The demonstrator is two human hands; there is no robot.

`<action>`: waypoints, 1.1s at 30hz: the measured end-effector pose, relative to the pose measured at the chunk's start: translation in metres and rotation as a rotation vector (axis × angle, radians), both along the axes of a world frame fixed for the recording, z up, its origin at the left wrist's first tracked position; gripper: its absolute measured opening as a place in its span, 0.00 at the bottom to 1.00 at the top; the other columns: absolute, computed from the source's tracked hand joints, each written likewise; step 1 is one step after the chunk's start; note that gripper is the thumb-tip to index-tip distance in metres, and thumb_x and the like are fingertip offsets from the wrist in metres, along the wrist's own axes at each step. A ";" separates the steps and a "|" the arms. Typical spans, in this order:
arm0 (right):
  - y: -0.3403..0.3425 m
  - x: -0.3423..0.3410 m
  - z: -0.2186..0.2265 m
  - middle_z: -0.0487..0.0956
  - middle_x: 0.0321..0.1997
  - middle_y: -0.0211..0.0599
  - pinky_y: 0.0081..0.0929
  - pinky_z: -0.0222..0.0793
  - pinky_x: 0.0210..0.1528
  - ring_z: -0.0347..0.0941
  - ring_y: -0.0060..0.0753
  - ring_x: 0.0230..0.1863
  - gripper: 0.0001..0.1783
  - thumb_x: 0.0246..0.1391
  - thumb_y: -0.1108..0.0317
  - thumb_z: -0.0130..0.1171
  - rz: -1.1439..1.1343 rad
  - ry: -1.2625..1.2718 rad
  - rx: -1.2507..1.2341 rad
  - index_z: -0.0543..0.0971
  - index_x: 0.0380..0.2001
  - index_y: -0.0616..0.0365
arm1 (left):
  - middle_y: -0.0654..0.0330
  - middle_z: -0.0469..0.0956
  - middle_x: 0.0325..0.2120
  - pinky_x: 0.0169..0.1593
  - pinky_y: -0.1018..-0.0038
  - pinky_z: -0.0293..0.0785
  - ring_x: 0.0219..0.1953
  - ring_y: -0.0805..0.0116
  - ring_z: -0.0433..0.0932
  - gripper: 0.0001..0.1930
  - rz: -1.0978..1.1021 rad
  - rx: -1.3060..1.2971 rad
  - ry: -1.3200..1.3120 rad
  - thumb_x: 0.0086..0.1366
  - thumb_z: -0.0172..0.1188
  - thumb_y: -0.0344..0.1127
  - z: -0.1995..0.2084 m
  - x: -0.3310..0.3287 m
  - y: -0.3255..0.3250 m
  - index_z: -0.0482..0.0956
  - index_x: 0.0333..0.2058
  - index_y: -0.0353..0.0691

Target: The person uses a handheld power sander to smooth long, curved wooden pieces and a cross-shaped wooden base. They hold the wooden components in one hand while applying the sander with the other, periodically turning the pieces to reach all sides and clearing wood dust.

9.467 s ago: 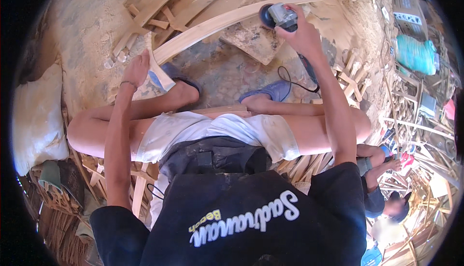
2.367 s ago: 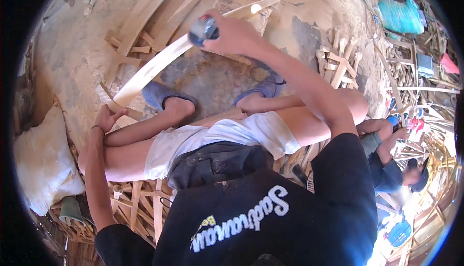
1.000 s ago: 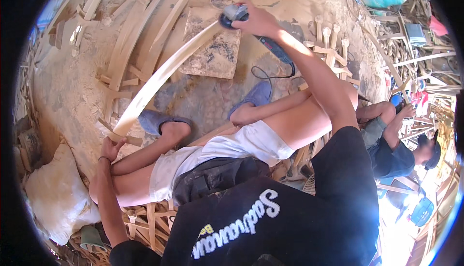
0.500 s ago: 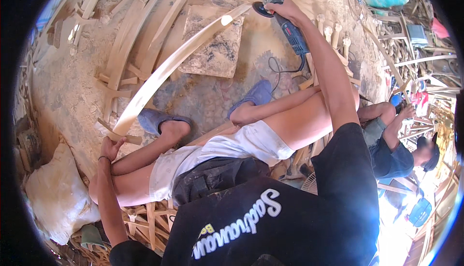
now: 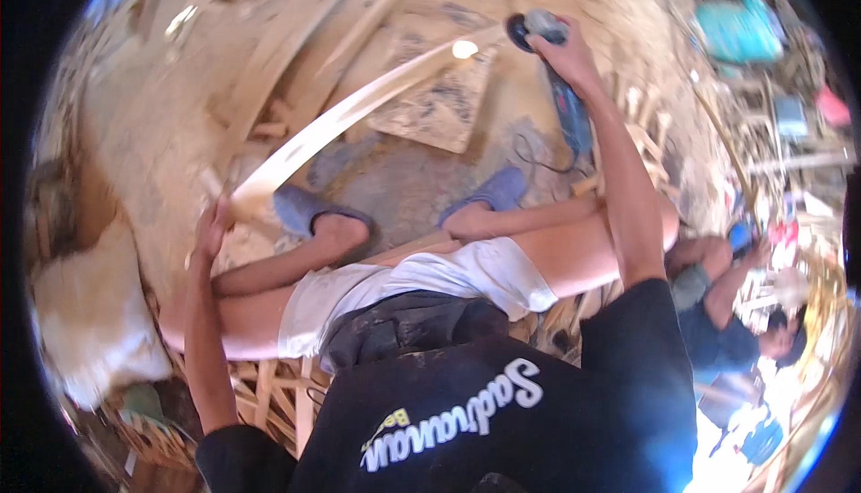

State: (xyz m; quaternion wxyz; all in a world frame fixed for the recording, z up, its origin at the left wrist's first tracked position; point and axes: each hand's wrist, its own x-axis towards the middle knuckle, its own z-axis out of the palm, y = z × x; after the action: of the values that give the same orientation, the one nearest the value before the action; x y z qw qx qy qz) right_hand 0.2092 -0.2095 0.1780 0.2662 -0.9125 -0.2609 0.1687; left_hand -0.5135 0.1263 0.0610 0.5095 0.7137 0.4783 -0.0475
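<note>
A long, curved pale wooden piece point(image 5: 336, 121) slants from my left hand up toward the upper middle. My left hand point(image 5: 213, 227) is closed round its near end, by a short crosspiece. At the upper right my right hand point(image 5: 569, 54) grips the head of a blue angle grinder point(image 5: 571, 121), whose body hangs down toward my knee. Its dark round disc point(image 5: 518, 32) is beside the far end of the wood; whether they touch I cannot tell. Beneath the wood lies a dusty square board point(image 5: 430, 112).
My feet in blue slippers point(image 5: 489, 195) rest on the dusty floor. Curved wooden pieces point(image 5: 278, 63) lie at the upper left. A pale sack point(image 5: 99, 314) stands at the left. Another person point(image 5: 717, 332) sits at the right, near stacked wood. The grinder's cord point(image 5: 529, 160) loops by my right foot.
The wooden piece has tilted slightly and its far end has shifted right, with the grinder and my right hand. My left hand has moved up and a little right. The whole view has shifted too.
</note>
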 end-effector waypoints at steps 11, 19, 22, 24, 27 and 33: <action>0.081 -0.292 0.076 0.87 0.39 0.55 0.55 0.82 0.46 0.87 0.64 0.42 0.45 0.55 0.50 0.73 0.692 -0.025 -0.190 0.63 0.73 0.37 | 0.30 0.82 0.46 0.59 0.42 0.75 0.52 0.30 0.82 0.34 -0.221 0.292 0.390 0.84 0.32 0.57 0.020 0.093 -0.052 0.80 0.51 0.32; 0.124 -0.375 0.066 0.87 0.39 0.54 0.56 0.82 0.45 0.86 0.65 0.42 0.46 0.54 0.48 0.74 0.916 0.013 -0.201 0.63 0.73 0.36 | 0.33 0.81 0.38 0.50 0.42 0.79 0.46 0.32 0.83 0.17 -0.458 0.473 0.357 0.81 0.40 0.38 0.000 0.091 -0.050 0.72 0.53 0.31; 0.132 -0.391 0.066 0.87 0.38 0.54 0.56 0.81 0.46 0.86 0.64 0.42 0.46 0.55 0.48 0.74 0.963 0.019 -0.265 0.63 0.73 0.36 | 0.32 0.82 0.43 0.55 0.41 0.79 0.50 0.32 0.84 0.20 -0.466 0.462 0.380 0.81 0.38 0.41 0.000 0.090 -0.047 0.73 0.52 0.31; 0.136 -0.399 0.065 0.87 0.38 0.55 0.57 0.81 0.47 0.86 0.64 0.42 0.46 0.55 0.49 0.73 0.991 -0.016 -0.240 0.63 0.73 0.35 | 0.33 0.82 0.40 0.51 0.42 0.80 0.47 0.32 0.84 0.18 -0.415 0.483 0.384 0.81 0.39 0.39 -0.006 0.085 -0.048 0.72 0.51 0.30; 0.138 -0.404 0.067 0.87 0.42 0.59 0.58 0.83 0.46 0.86 0.68 0.43 0.47 0.53 0.51 0.76 1.006 0.031 -0.239 0.64 0.72 0.41 | 0.35 0.83 0.37 0.47 0.43 0.81 0.45 0.33 0.84 0.16 -0.410 0.527 0.371 0.81 0.41 0.38 -0.009 0.083 -0.051 0.71 0.50 0.29; 0.138 -0.406 0.059 0.87 0.38 0.55 0.58 0.81 0.47 0.86 0.66 0.43 0.45 0.54 0.51 0.74 1.005 0.020 -0.184 0.63 0.72 0.35 | 0.33 0.83 0.39 0.51 0.42 0.80 0.47 0.31 0.84 0.18 -0.444 0.501 0.363 0.80 0.41 0.39 0.014 0.090 -0.052 0.73 0.51 0.30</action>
State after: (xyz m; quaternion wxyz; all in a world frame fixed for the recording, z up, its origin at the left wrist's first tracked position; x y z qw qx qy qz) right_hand -0.1970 -0.0714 0.2370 0.0729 -0.6923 -0.6491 0.3067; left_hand -0.4236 0.0747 0.0746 0.2034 0.8823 0.3914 -0.1641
